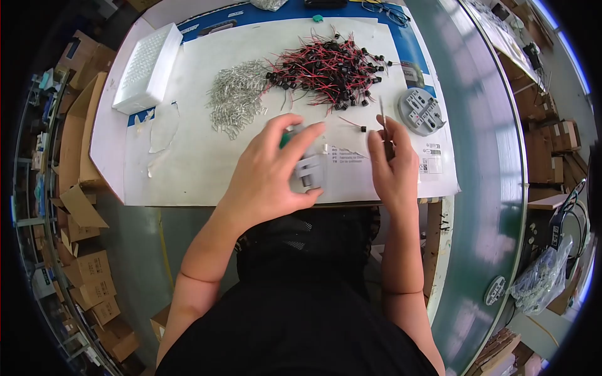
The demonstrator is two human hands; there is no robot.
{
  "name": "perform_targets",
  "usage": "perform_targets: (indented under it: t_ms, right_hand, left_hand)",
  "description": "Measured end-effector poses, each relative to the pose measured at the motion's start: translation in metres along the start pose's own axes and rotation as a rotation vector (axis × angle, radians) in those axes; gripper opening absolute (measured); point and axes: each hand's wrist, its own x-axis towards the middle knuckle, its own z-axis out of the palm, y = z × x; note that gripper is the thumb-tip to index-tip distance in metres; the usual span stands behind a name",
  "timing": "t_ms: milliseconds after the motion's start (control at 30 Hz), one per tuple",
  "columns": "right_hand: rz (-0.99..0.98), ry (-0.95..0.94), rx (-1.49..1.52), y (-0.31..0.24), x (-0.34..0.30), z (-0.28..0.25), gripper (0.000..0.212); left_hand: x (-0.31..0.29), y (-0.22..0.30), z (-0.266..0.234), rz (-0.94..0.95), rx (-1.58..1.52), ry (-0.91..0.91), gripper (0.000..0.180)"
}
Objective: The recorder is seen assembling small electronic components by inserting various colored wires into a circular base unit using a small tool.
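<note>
Left hand (269, 169) clenched around small grey metal hand tool (308, 170), six o'clock on white tabletop (188, 163). Right hand (392, 166) pinching thin metal tweezers (382, 116). Single red-black wired component (354, 124) at twelve o'clock of right hand: probably light, floppy lead, best gripped by black body. Tangled wire pile (329, 69) beyond.

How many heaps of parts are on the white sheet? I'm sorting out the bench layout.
2. A heap of small clear parts lies left of centre; a heap of red-and-black wired parts lies right of it, touching. A few loose pieces sit near the hands.
</note>
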Motion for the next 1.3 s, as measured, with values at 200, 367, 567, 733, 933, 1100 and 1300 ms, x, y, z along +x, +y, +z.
perform_targets:
  t_ms: [200, 367, 567, 733, 933, 1100, 1300]
  right_hand:
    - [-0.076, -0.269, 0.036, -0.009, -0.02, -0.007, 0.031]
    - [-0.269, -0.483, -0.201, -0.039, -0.026, -0.003, 0.026]
    - [-0.292, -0.616, -0.366, -0.062, -0.026, 0.003, 0.013]
    - [-0.281, -0.691, -0.653, -0.06, -0.022, 0.011, 0.027]
    - [-0.256, -0.706, -0.641, -0.058, -0.018, 0.016, 0.031]
    - [-0.22, -0.737, -0.526, -0.052, -0.016, 0.015, 0.031]
    - [-0.177, -0.75, -0.541, -0.055, -0.015, 0.017, 0.031]
  left_hand:
    - [-0.068, -0.023, 0.035, -0.173, -0.332, 0.319, 0.096]
    - [-0.088, -0.038, 0.028, -0.296, -0.546, 0.178, 0.103]
    - [-0.067, -0.046, 0.027, -0.187, -0.361, 0.113, 0.109]
    - [-0.064, -0.046, 0.041, -0.179, -0.353, 0.165, 0.112]
    - [-0.061, -0.048, 0.044, -0.129, -0.343, 0.224, 0.114]
    - [-0.063, -0.047, 0.044, -0.16, -0.369, 0.231, 0.113]
    - [-0.063, -0.047, 0.045, -0.126, -0.319, 0.242, 0.114]
